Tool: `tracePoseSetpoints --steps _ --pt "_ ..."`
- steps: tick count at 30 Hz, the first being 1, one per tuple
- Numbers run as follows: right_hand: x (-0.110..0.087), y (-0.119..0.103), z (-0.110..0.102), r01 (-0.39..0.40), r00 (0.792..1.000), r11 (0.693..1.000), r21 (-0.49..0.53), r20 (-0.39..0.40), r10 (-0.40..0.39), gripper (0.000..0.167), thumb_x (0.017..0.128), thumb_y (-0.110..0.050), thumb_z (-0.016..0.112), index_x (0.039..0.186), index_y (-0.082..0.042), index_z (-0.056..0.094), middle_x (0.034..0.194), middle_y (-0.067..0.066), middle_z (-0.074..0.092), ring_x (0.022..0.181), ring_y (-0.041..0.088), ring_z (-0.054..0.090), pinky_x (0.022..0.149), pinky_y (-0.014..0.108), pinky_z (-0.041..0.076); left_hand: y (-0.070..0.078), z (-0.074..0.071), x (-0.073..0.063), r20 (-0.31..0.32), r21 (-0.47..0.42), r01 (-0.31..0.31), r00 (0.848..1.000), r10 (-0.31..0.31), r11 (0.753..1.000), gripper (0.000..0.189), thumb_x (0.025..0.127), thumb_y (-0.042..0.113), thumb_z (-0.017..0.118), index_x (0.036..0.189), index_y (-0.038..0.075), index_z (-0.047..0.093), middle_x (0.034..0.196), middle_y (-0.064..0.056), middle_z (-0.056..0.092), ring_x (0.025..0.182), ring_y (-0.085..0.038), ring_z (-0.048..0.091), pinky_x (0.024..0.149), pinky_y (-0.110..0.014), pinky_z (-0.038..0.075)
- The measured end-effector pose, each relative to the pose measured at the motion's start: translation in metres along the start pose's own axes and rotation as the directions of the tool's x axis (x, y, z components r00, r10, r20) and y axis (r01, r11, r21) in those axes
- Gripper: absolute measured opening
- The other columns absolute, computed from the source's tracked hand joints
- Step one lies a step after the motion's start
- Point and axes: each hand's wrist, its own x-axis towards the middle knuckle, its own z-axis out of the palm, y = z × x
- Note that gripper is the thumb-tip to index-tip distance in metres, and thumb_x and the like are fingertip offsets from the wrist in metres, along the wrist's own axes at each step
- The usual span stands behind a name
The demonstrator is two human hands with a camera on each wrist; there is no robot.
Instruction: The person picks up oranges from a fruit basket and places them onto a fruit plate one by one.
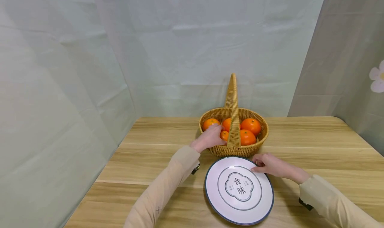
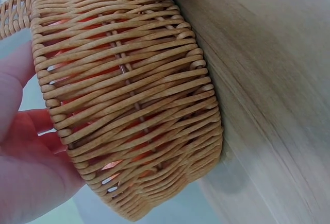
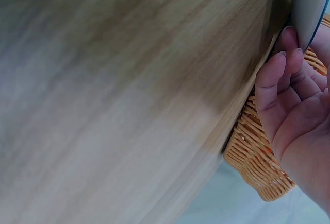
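A woven basket point(image 1: 220, 150) with a tall handle holds several mandarins. My left hand point(image 1: 211, 137) reaches over its near left rim, with fingers and thumb curled round a mandarin point(image 1: 224, 135) left of the handle. In the left wrist view, the basket wall hides the fingertips of my left hand point(image 2: 33, 157). Directly in front of the basket lies a round white plate point(image 1: 216, 188) with a dark blue rim and printed characters. Its far right rim is pinched by my right hand point(image 1: 274, 165), thumb on top and fingers below, as the right wrist view also shows.
Other mandarins sit in the basket, one at the left point(image 1: 210, 122) and one at the right point(image 1: 251, 125). The basket handle point(image 1: 234, 121) arches up beside my left hand. A wooden table point(image 1: 144, 161) carries everything, and a pale cloth point(image 1: 186, 54) hangs behind it.
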Motion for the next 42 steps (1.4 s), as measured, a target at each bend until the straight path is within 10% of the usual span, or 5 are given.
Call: tracePoseSetpoints --steps 42 --pt "-0.001 -0.001 0.0 0.004 1.0 1.0 0.02 -0.001 -0.004 0.015 0.082 -0.019 0.067 0.083 -0.01 0.055 0.059 -0.009 0.036 0.053 0.003 0.034 0.049 0.021 0.029 0.0 -0.019 -0.006 -0.098 0.019 -0.086 0.991 0.088 0.996 0.058 0.07 0.03 0.075 0.118 0.003 0.055 0.108 -0.004 0.052 0.094 -0.017 0.046 0.082 -0.024 0.038"
